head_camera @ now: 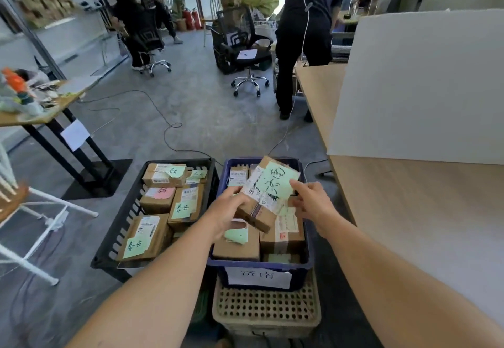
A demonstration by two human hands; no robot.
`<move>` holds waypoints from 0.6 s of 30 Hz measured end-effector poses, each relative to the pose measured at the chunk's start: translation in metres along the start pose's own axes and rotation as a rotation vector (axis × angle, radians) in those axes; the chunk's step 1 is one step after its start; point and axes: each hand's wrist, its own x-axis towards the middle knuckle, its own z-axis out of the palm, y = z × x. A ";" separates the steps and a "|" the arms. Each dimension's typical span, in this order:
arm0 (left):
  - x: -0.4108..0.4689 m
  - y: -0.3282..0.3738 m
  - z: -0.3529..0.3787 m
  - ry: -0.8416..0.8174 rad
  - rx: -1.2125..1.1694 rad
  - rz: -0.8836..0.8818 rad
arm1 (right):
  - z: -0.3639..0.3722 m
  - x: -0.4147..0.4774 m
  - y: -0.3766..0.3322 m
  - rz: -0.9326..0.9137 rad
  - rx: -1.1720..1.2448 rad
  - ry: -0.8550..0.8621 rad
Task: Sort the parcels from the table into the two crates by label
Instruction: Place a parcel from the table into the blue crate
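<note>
I hold a cardboard parcel (266, 192) with a green handwritten note tilted above the blue crate (306, 261). My left hand (229, 212) grips its lower left side. My right hand (311, 203) touches its right edge, fingers on the green note. The blue crate holds several brown parcels and carries a white paper label on its front. To its left the black crate (109, 249) holds several parcels with green and pink notes.
The blue crate rests on a beige perforated crate (266, 312). A wooden table (425, 211) with a white board (420, 85) stands on my right. A small table (35, 114) and white frame stand left. A person (308, 36) and office chairs are behind; cables cross the floor.
</note>
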 end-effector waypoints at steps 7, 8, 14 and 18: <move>0.044 0.020 -0.043 -0.017 0.028 0.045 | 0.026 0.027 -0.040 -0.072 -0.007 -0.064; 0.051 0.020 -0.049 0.002 0.023 0.050 | 0.032 0.030 -0.041 -0.069 -0.022 -0.086; 0.087 0.017 -0.084 0.060 -0.027 0.038 | 0.065 0.055 -0.034 -0.046 0.001 -0.083; 0.106 0.005 -0.109 0.101 -0.064 0.019 | 0.086 0.064 -0.023 0.019 0.136 -0.069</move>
